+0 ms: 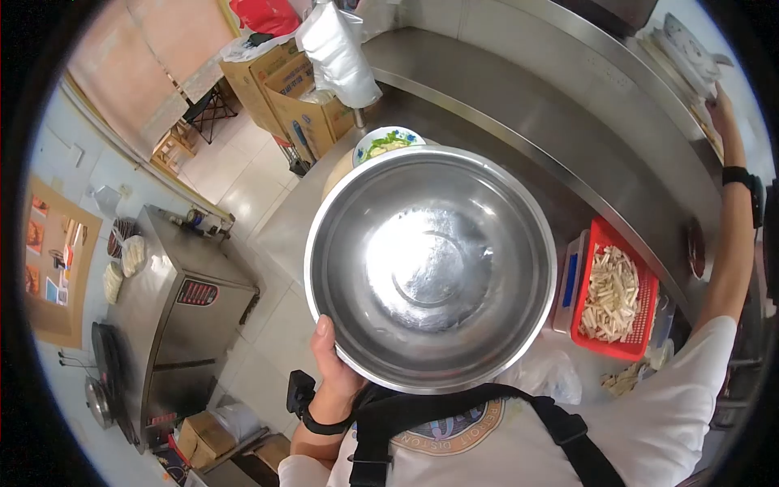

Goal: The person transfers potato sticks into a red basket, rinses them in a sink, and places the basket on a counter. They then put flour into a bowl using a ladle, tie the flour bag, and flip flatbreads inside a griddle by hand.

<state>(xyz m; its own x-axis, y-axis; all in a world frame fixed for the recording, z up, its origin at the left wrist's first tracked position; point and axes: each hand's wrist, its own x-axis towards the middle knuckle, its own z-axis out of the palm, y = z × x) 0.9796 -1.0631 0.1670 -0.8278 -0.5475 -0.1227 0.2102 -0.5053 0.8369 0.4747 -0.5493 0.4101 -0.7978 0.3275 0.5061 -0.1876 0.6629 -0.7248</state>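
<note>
My left hand [334, 361] grips the near-left rim of a large steel bowl [438, 268], its thumb over the edge. Nothing lies inside the bowl, which is held up in front of my chest. At the far upper right, my right hand [717, 109] is raised to the stacked dishes [690, 53] on a high shelf; its fingers are at their lower edge, too small to make out clearly. Just beyond the steel bowl is a patterned bowl [388, 144] with green and pale food. To the right, a red basket [652, 304] holds pale cut strips.
A steel shelf [503, 105] runs over the counter. Cardboard boxes [284, 97] and a roll of plastic bags [337, 53] stand at the back. A steel cabinet [191, 325] is at the left. A clear plastic bag [552, 375] lies by the basket.
</note>
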